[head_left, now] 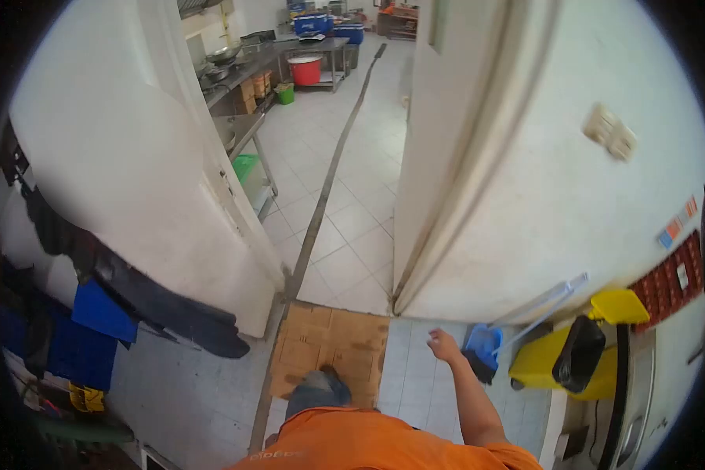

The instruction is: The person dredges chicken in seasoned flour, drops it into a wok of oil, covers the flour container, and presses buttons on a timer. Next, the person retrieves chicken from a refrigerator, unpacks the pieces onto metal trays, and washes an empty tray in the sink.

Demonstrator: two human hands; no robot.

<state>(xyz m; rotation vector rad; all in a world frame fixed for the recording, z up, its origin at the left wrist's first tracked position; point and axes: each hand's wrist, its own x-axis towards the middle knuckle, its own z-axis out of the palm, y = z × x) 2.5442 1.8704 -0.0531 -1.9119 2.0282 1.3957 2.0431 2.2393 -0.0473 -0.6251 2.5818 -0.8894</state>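
Blue, one dustpan (484,343) sits near the right hand (444,345), half-curled, its hold unclear; one cardboard sheet (321,337) lies underfoot; left hand out of view.

Right hand (444,345) (partly curled) out front.

I stand on a tiled floor (352,274). Flat cardboard (321,330) lies on it beneath me, with a blue dustpan (486,340) and yellow bin (534,356) to my right.
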